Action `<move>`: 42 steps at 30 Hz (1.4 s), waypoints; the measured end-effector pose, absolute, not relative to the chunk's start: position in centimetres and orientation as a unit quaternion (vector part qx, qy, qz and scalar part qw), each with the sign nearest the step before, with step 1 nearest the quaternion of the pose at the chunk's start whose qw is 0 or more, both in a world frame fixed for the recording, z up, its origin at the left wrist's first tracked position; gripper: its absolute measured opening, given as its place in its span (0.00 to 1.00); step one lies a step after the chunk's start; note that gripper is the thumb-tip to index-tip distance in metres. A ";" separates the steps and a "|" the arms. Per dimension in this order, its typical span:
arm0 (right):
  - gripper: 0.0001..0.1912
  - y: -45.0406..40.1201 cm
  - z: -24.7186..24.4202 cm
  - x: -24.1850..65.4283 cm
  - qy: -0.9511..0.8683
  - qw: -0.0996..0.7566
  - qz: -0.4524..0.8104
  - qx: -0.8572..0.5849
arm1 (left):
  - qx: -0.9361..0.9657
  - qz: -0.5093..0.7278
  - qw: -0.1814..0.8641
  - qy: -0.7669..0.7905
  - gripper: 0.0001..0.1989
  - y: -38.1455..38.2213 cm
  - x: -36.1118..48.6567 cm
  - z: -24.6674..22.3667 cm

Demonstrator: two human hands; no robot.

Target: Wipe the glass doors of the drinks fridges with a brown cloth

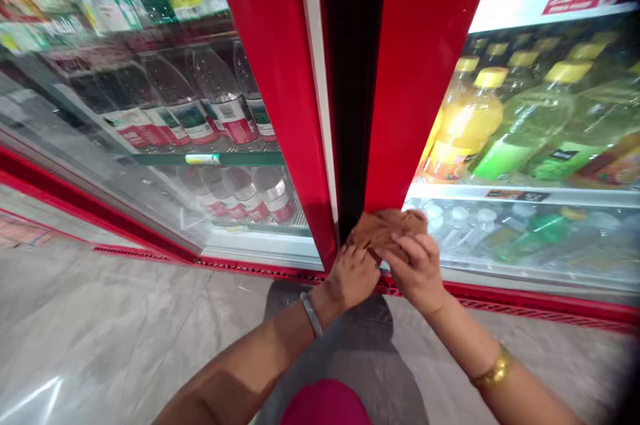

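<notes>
A brown cloth (pixel 383 228) is bunched against the lower part of the red door frame (pixel 407 78). My right hand (pixel 417 271) grips the cloth's right side, its fingers curled into the folds. On the left, my left hand (pixel 355 275) lies at the cloth's lower edge, fingers bent over or against it near the dark gap (pixel 353 111) between two red frames. How firmly the left fingers hold the fabric is hard to see. A silver bangle (pixel 311 315) is on my left wrist, a gold watch or bracelet (pixel 494 369) on the right.
Behind glass on the left, shelves hold bottles with red and white labels (pixel 235 121). The right cooler has yellow (pixel 473 118) and green bottles (pixel 543 111), with more lying on its lowest shelf. Red vented trim (pixel 525 311) runs along the grey tiled floor (pixel 150 331).
</notes>
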State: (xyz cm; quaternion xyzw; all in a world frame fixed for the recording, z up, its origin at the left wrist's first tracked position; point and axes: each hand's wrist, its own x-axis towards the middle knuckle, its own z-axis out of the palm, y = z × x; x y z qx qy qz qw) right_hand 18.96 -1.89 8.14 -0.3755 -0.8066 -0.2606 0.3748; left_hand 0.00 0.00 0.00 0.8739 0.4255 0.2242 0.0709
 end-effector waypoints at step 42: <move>0.20 1.0 34.8 11.5 -0.706 0.566 -0.337 -0.259 | 0.756 0.409 -0.201 0.470 0.27 -1.8 -2.1 29.9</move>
